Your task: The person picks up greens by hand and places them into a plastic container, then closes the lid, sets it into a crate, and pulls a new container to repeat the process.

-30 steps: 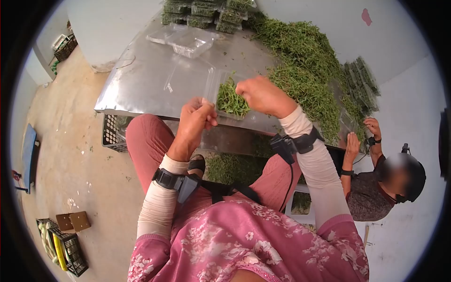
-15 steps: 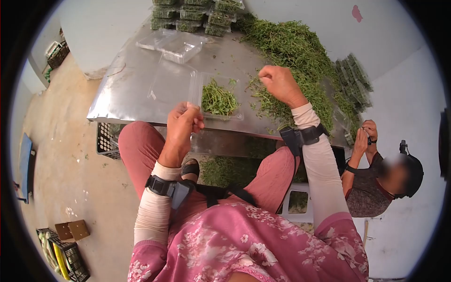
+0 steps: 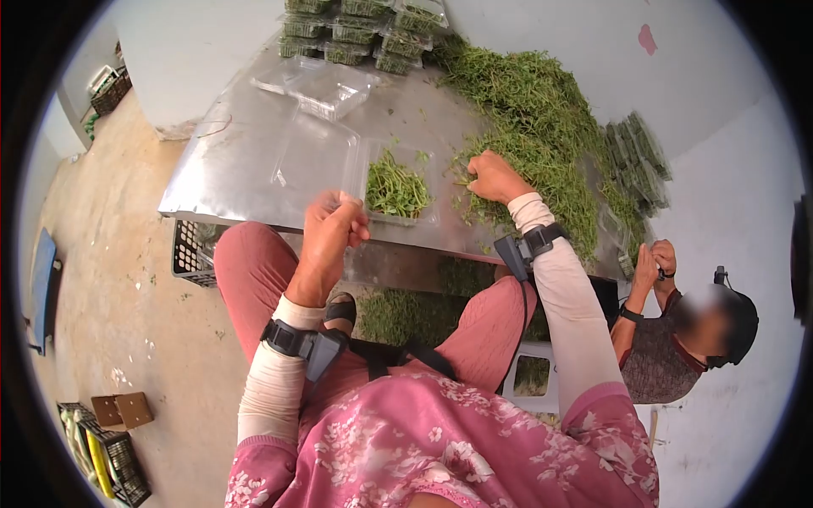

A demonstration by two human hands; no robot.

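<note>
In front of me an open clear plastic clamshell box (image 3: pixel 434 212) holds a small heap of leafy green stems (image 3: pixel 396 188), its lid (image 3: pixel 318 152) folded out to the left. My left hand (image 3: pixel 330 233) hovers by the box's near left corner, fingers curled and pinched together; whatever they hold is too small to see. My right hand (image 3: pixel 498 178) is down at the near left edge of the big pile of leafy greens (image 3: pixel 538 118). Its fingers are bent closed among the loose stems, and the fingertips are partly hidden.
Empty clear boxes (image 3: pixel 334 91) lie on the metal table (image 3: pixel 229 161), with filled boxes (image 3: pixel 347 34) stacked behind. More filled boxes (image 3: pixel 635 157) stand at the right. A co-worker (image 3: pixel 669 347) sits at the right table edge. A black crate (image 3: pixel 193 254) is under the table's left side.
My right hand has come down and slightly left onto the edge of the greens pile. My left hand has stayed nearly in place. The view has shifted a little.
</note>
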